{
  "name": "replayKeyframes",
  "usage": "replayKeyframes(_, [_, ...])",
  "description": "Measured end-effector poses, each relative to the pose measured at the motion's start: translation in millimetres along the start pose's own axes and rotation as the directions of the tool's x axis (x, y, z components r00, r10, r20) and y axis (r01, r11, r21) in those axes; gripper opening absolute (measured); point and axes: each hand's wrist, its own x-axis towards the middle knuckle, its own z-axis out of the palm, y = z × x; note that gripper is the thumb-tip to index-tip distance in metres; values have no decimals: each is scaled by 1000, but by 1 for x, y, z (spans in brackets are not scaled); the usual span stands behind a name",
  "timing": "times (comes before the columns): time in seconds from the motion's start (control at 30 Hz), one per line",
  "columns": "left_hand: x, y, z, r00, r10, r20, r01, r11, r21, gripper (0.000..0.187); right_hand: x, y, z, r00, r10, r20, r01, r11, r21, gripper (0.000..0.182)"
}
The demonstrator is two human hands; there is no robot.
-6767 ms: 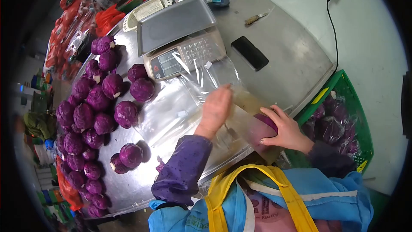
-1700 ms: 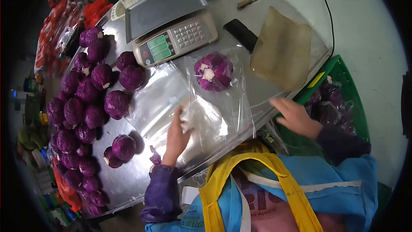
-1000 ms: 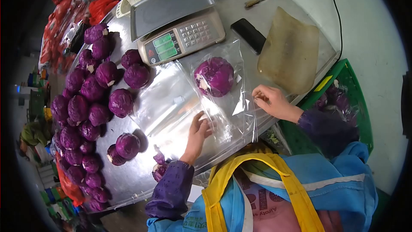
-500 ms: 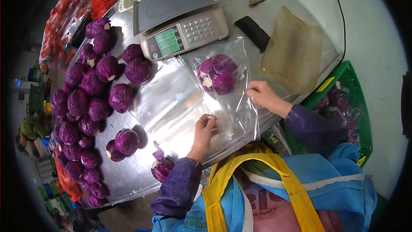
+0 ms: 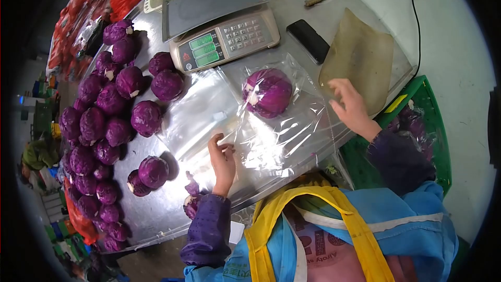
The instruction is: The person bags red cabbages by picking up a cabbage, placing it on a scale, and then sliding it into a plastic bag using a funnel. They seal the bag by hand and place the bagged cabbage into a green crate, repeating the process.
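A red cabbage (image 5: pixel 269 93) lies on the metal table inside a clear plastic bag (image 5: pixel 305 120), whose loose end spreads toward me. My left hand (image 5: pixel 223 163) hovers over the left edge of that bag, fingers loosely bent and apart, holding nothing. To the right of the bag, my right hand (image 5: pixel 354 108) is lifted with its fingers spread and nothing in it. Flat clear plastic bags (image 5: pixel 194 117) lie left of the bagged cabbage. By my left sleeve sits another red cabbage (image 5: pixel 191 206), partly hidden by the arm.
Many loose red cabbages (image 5: pixel 112 99) crowd the table's left side. Beyond the bag stand a weighing scale (image 5: pixel 224 39), a black phone (image 5: pixel 308 40), a knife (image 5: pixel 319 0) and a brown sheet (image 5: pixel 357 62). A green crate (image 5: pixel 443 146) holding bagged cabbages is at the right.
Both hands have let go of the clear bag and moved apart, left hand leftward, right hand rightward and away from me. The bag's loose end now lies flatter and wider.
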Motion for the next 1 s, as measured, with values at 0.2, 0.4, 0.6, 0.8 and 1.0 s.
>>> replayKeyframes(0.2, [-3, -1, 8, 884, 397, 249, -468, 759, 453, 41, -3, -4, 18, 769, -609, 194, 639, 727, -250, 27])
replayKeyframes(0.4, [-4, -18, 7, 892, 391, 224, -451, 779, 436, 38, 7, -6, 26, 773, -608, 183, 632, 761, -143, 16])
replayKeyframes(0.6, [-2, -19, 19, 903, 397, 167, -429, 796, 428, 36, 13, -5, 25, 858, -504, 100, 512, 855, -86, 13])
replayKeyframes(0.8, [16, 28, 14, 937, 341, 80, -349, 926, 143, 13, 24, -7, 16, 890, -446, 93, 440, 895, 78, 10])
replayKeyframes(1.0, [49, 143, 0, 986, 163, -39, -154, 792, -591, 3, 55, -69, -42, 996, 8, -86, 50, 762, 645, 10])
